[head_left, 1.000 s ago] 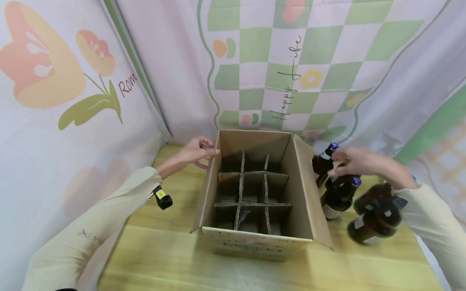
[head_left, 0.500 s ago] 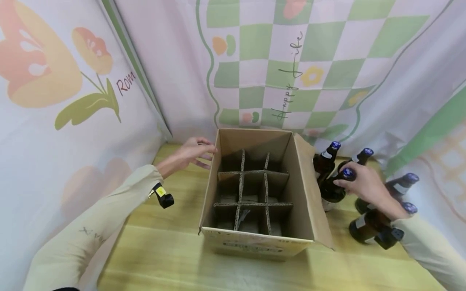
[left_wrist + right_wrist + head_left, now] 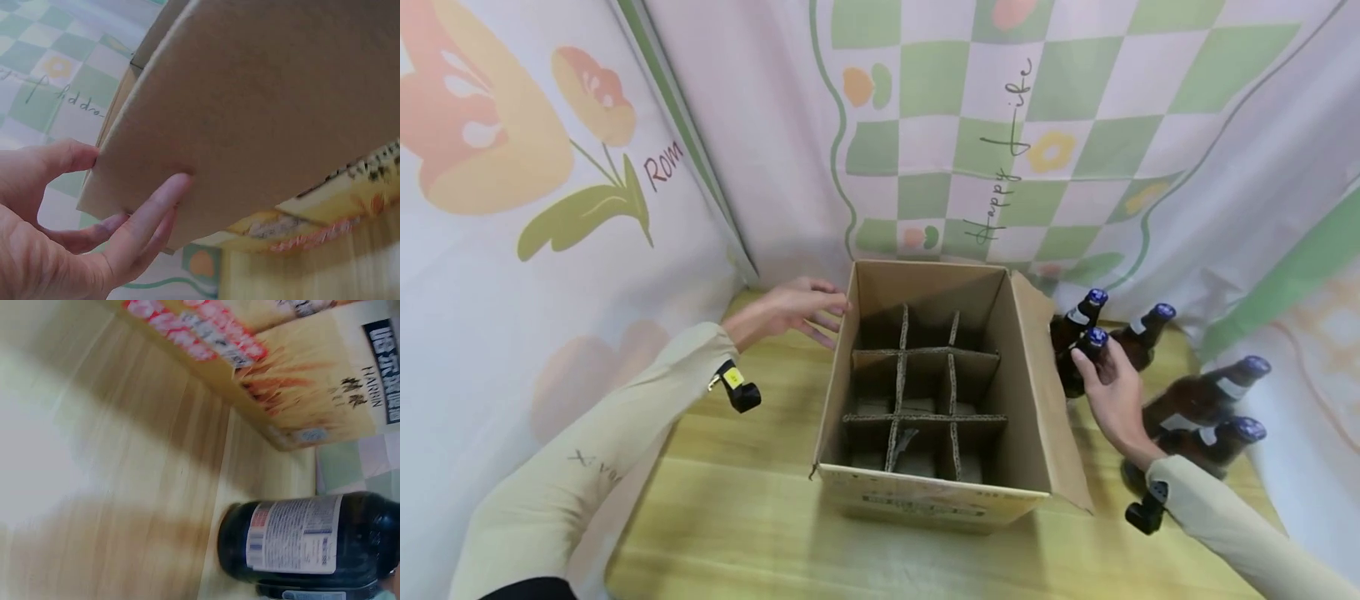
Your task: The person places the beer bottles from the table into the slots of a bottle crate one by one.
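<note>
My right hand (image 3: 1116,396) grips the neck of a dark brown beer bottle (image 3: 1070,377) with a blue cap, beside the right flap of a cardboard box (image 3: 917,482). In the right wrist view a dark bottle with a white back label (image 3: 294,534) shows near the box's printed side, a second one partly below it. My left hand (image 3: 793,308) is at the box's left rim. In the left wrist view its thumb meets the edge of the brown flap (image 3: 250,112) and outstretched fingers press on its face. Cardboard dividers (image 3: 925,419) split the box into several cells.
Further blue-capped bottles stand on the right: one behind the held bottle (image 3: 1086,312), one at the back (image 3: 1138,337), two nearer the right edge (image 3: 1198,396) (image 3: 1221,437). The wooden table (image 3: 730,500) borders a printed curtain (image 3: 925,83) behind and on the left.
My right hand has come down onto a bottle neck and moved it leftward and back, close to the box flap. The left hand stays at the box's left rim.
</note>
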`<move>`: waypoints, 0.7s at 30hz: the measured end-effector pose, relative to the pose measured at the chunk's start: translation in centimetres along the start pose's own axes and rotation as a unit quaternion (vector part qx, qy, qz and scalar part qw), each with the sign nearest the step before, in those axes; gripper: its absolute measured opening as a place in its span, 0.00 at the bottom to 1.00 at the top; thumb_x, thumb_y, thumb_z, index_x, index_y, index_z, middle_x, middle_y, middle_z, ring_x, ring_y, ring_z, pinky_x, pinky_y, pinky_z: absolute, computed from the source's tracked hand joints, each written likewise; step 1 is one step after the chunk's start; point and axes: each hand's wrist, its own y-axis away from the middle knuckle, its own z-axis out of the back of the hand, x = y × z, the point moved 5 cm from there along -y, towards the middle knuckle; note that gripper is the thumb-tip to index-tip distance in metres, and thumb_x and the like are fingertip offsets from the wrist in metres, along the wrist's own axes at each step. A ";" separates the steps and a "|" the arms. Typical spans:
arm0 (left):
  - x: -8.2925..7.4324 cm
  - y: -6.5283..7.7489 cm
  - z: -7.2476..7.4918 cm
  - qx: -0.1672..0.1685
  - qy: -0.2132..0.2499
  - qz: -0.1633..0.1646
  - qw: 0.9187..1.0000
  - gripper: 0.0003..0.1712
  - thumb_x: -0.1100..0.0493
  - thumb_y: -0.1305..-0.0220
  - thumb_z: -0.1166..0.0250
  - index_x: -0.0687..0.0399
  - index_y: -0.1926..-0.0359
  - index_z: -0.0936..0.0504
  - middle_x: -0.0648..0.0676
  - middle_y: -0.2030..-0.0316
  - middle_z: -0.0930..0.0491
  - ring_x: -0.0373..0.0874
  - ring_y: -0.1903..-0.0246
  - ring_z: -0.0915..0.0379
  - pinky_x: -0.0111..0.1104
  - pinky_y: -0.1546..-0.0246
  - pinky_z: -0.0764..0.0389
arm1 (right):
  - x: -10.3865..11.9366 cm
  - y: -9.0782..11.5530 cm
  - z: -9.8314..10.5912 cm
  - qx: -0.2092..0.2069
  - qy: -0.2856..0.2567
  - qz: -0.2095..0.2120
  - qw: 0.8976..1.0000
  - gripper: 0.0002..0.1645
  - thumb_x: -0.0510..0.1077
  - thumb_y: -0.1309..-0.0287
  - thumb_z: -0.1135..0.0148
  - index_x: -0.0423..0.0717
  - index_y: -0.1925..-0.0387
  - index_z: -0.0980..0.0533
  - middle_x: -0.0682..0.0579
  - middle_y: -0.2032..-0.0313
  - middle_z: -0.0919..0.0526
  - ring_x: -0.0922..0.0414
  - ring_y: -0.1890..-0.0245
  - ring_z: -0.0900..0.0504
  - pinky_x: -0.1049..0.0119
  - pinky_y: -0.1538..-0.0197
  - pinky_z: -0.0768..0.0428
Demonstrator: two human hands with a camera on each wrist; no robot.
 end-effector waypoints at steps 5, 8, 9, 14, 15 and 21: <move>-0.6 0.0 -0.7 0.000 -0.018 -0.001 1.000 0.39 0.62 0.23 0.42 0.67 0.19 0.48 0.68 0.27 0.32 0.65 0.39 0.23 0.45 0.53 0.07 | -0.3 -0.1 0.1 -0.024 -0.006 0.016 1.000 0.22 0.32 0.30 0.36 0.31 0.37 0.24 0.62 0.52 0.17 0.78 0.53 0.21 0.90 0.50 0.22; -0.7 -0.2 -0.9 0.001 -0.012 0.004 1.000 0.40 0.64 0.23 0.43 0.67 0.19 0.50 0.69 0.26 0.35 0.61 0.46 0.21 0.44 0.54 0.07 | -0.4 -0.3 0.1 -0.022 0.002 0.019 1.000 0.21 0.32 0.31 0.35 0.29 0.40 0.24 0.63 0.53 0.17 0.79 0.55 0.20 0.90 0.51 0.22; -0.7 -0.2 -0.9 0.001 -0.009 0.006 1.000 0.40 0.64 0.23 0.43 0.67 0.19 0.50 0.70 0.26 0.35 0.59 0.49 0.20 0.43 0.55 0.07 | -0.4 -0.3 0.1 -0.017 0.003 0.017 1.000 0.20 0.33 0.31 0.35 0.29 0.41 0.24 0.64 0.54 0.16 0.79 0.56 0.20 0.89 0.52 0.22; -0.2 -0.3 -0.6 -0.003 0.011 0.011 1.000 0.40 0.66 0.23 0.43 0.67 0.19 0.51 0.69 0.26 0.35 0.53 0.54 0.21 0.39 0.58 0.07 | -0.4 -0.6 0.3 0.007 0.021 -0.007 1.000 0.15 0.39 0.32 0.31 0.31 0.51 0.21 0.78 0.63 0.18 0.81 0.62 0.19 0.90 0.56 0.21; -0.1 -0.3 -0.6 -0.001 0.014 0.009 1.000 0.40 0.66 0.23 0.43 0.67 0.19 0.51 0.69 0.26 0.35 0.55 0.52 0.21 0.39 0.57 0.07 | -0.3 -0.7 0.4 0.009 0.023 -0.009 1.000 0.15 0.40 0.32 0.30 0.31 0.53 0.20 0.80 0.64 0.18 0.81 0.63 0.19 0.90 0.57 0.20; 0.1 -0.2 -0.7 0.005 0.037 -0.005 0.999 0.43 0.67 0.24 0.43 0.62 0.17 0.54 0.70 0.25 0.37 0.64 0.42 0.23 0.41 0.57 0.07 | -0.1 -1.4 0.9 0.014 0.010 -0.041 0.999 0.22 0.44 0.34 0.27 0.31 0.47 0.17 0.85 0.68 0.18 0.82 0.65 0.18 0.90 0.60 0.19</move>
